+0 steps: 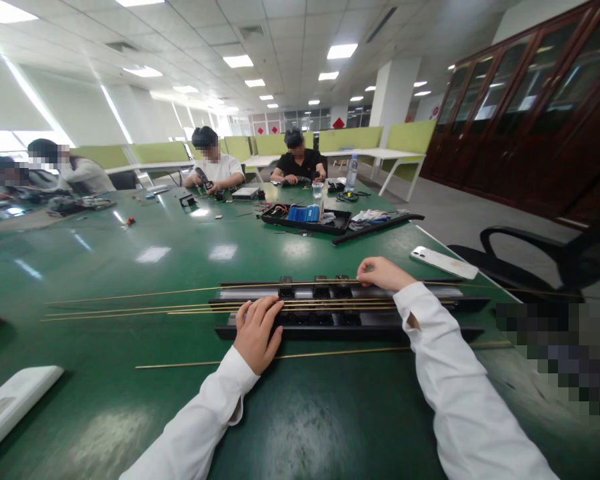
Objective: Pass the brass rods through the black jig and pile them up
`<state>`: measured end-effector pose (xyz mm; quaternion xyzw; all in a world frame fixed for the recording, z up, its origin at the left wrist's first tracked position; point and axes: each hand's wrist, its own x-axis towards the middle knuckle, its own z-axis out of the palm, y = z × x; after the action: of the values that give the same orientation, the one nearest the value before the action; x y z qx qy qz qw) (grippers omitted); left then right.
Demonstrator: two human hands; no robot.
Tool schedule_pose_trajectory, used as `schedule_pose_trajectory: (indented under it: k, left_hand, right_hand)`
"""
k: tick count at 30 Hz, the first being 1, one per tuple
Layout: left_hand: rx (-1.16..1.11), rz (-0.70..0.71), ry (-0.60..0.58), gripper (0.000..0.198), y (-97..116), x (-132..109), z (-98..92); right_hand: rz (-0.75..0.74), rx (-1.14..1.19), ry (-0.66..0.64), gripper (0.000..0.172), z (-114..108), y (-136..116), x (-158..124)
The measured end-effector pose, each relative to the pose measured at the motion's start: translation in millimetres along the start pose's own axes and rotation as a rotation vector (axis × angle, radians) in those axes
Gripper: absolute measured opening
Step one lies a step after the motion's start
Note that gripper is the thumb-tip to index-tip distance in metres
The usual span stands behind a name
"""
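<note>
Several long thin brass rods (340,305) lie across black rail-like channels (350,333) on the green table. My left hand (259,331) rests on these rods with its fingers stretched out. At the far channel, my right hand (384,273) pinches one brass rod (130,295), which runs far out to the left and lies above small black blocks (321,288). The exact finger contact there is partly hidden. Nearer to me, a separate brass rod (180,365) lies on the table, passing beyond my left wrist.
A white phone (444,261) lies right of the channels. Beyond stand a black tray (275,219) with blue packs, a long black strip (375,230) and a water bottle (351,175). A white object (20,397) lies at left. Several people sit around the table.
</note>
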<state>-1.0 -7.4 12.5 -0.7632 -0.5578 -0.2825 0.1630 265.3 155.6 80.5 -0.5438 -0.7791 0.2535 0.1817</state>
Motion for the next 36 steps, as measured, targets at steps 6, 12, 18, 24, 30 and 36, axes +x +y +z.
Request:
schedule_pose_trajectory:
  k: [6, 12, 18, 24, 30, 36]
  left_hand:
    - [-0.004, -0.004, -0.010, 0.039, -0.8, -0.4, -0.8]
    - [-0.012, -0.008, -0.007, 0.039, 0.1, 0.2, -1.8]
    - [-0.015, -0.007, -0.007, 0.039, -0.5, -0.2, -2.0]
    - [-0.013, -0.007, -0.004, 0.039, -1.0, -0.2, -2.0]
    - [-0.011, -0.009, -0.007, 0.039, -1.5, -0.9, -2.0]
    - [-0.008, -0.008, -0.007, 0.040, -2.7, -1.2, -1.5]
  right_hand:
    - [-0.003, 0.061, -0.018, 0.003, -1.6, 5.8, 1.5]
    - [-0.023, 0.082, -0.048, 0.006, -1.6, 11.1, 4.0]
    - [-0.005, 0.093, -0.047, 0.008, -3.0, 12.4, 3.0]
    - [-0.009, 0.096, -0.053, 0.009, -6.8, 11.4, 1.1]
    - [-0.018, 0.076, -0.070, 0.011, -9.4, 14.0, 0.3]
    - [0.006, 0.116, -0.070, 0.012, -7.9, 15.9, 1.8]
